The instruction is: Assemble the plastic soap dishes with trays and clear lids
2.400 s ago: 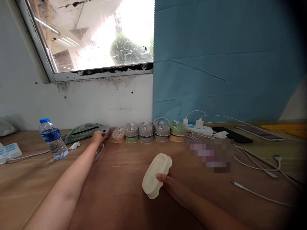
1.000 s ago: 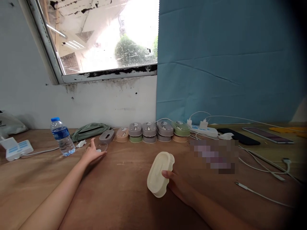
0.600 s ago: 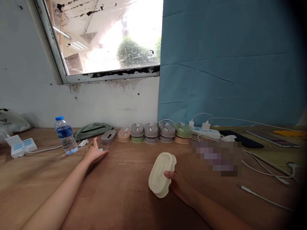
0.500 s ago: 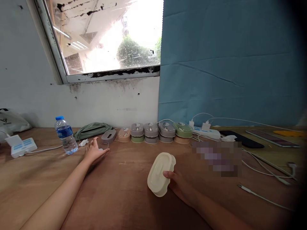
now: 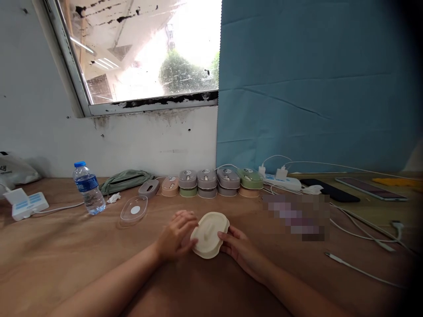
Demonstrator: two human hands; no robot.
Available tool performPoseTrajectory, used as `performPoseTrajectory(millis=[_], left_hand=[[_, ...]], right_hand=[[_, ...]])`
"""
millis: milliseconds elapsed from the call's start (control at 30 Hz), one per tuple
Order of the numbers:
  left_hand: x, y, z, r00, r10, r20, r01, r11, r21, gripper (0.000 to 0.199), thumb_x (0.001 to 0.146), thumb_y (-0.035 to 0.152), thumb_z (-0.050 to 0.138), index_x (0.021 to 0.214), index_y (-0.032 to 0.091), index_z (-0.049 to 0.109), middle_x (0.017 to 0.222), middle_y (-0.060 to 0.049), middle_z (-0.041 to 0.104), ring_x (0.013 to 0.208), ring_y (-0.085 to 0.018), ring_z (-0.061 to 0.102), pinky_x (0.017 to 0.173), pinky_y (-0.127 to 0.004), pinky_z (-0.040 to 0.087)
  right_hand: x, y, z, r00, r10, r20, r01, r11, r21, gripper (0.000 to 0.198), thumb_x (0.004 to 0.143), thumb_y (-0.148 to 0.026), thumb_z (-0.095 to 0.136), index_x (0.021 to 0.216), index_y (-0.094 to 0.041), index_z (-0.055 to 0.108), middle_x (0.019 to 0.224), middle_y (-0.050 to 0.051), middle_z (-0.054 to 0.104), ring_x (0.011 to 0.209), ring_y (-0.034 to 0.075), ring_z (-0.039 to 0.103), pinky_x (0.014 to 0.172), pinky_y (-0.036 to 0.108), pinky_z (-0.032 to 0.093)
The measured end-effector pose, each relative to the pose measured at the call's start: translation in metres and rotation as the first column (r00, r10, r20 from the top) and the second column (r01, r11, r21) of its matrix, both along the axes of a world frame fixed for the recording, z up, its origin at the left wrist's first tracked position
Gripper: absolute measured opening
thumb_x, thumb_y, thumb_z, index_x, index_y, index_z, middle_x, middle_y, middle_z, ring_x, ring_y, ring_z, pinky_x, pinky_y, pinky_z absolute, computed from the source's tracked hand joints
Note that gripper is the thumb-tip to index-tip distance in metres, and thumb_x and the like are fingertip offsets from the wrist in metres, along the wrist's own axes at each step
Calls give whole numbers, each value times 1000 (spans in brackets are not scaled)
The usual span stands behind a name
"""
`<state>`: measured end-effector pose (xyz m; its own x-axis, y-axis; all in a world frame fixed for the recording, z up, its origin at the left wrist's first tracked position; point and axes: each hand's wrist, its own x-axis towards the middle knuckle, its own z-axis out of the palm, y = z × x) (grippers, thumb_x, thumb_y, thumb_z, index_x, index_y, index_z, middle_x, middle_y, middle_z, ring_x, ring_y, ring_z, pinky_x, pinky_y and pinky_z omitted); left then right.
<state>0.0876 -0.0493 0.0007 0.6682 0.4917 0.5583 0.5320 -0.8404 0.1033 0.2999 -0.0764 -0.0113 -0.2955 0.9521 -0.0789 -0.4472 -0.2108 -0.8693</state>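
A cream oval plastic tray (image 5: 209, 235), with a raised ridge along its middle, is held tilted over the table in front of me. My right hand (image 5: 236, 246) grips its right side, thumb on the face and fingers behind the edge. At its left rim is my left hand (image 5: 176, 235), fingers curled and thumb against the lower left edge. A clear oval lid (image 5: 140, 210) with a round white sticker lies on the table to the left. Behind it sits a grey oval lid (image 5: 149, 188) with a slot.
Along the wall stand several oval lunch boxes, among them a pink one (image 5: 169, 187) and a green-lidded one (image 5: 250, 179). A water bottle (image 5: 88, 189), a green pouch (image 5: 127, 181) and a power strip (image 5: 31, 206) are at left. Cables (image 5: 360, 270) and phones (image 5: 370, 188) lie at right.
My left hand has let go of the clear lid at the left and come right to the cream tray. The tray has shifted slightly left and turned its face more toward me.
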Motion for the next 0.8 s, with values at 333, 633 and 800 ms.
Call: performPoseTrajectory(millis=[333, 633, 800], left_hand=[[-36, 139, -22, 744, 663, 77, -663, 748, -40, 52, 70, 18, 49, 122, 14, 41, 135, -13, 34, 125, -31, 28, 102, -46, 22], [-36, 100, -17, 652, 756, 53, -754, 654, -56, 45, 71, 27, 54, 115, 17, 50, 116, -14, 49, 108, -32, 39, 91, -44, 31], [-42, 33, -12, 721, 692, 26, -692, 722, -11, 44, 68, 36, 59, 110, 25, 53, 105, -7, 52, 99, -27, 43, 87, -39, 35]], right_hand=[[1, -3, 3, 1000, 2, 22, -2, 1000, 1, 33, 69, -20, 65, 101, -15, 59, 97, 7, 65, 88, 21, 61, 79, 34, 48], [2, -2, 0, 1000, 9, -1, -9, 1000, -6, 28, 70, -20, 64, 97, -15, 59, 95, 6, 65, 87, 20, 61, 79, 34, 48], [2, -1, 0, 1000, -6, 3, 6, 1000, -26, 25, 67, -20, 67, 90, -15, 60, 92, 6, 66, 85, 20, 61, 75, 32, 48]])
